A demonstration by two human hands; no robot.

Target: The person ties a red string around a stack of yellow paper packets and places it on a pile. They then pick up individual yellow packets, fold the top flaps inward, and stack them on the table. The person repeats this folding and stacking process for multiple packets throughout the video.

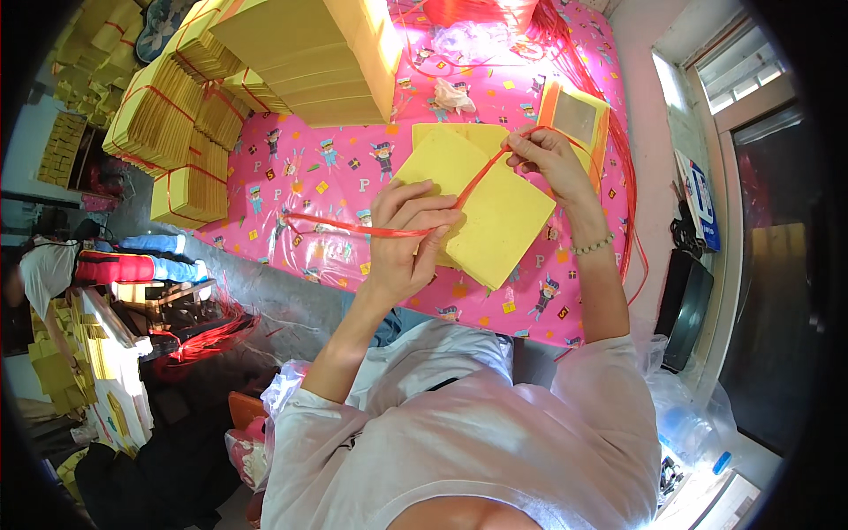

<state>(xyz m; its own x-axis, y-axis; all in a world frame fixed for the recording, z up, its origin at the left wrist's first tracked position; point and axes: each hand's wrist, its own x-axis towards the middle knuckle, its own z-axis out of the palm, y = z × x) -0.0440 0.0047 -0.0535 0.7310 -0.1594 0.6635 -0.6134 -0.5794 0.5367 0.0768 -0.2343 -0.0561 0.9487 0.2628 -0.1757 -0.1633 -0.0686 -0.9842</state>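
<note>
**Red ribbon (pixel 480 182) is held across yellow paper (pixel 512 221)**

In the head view, the yellow paper lies turned like a diamond on the table (pixel 305 168), which has a pink printed cover. It partly covers another yellow piece (pixel 468 132) below it. The left hand (pixel 408 225) is over the paper's left side, with its fingers stretched; it holds the ribbon between thumb and index finger. From there one loose part extends to the left. The right hand (pixel 536 155), above the upper corner, pinches the same ribbon with narrow fingertips, and a beaded bracelet (pixel 593 246) is on this wrist. Near the right hand lies an orange-edged piece (pixel 596 132). Crumpled tissue (pixel 454 96) lies farther away. Tied yellow paper bundles (pixel 190 193) stand at the left side of the table.
</note>
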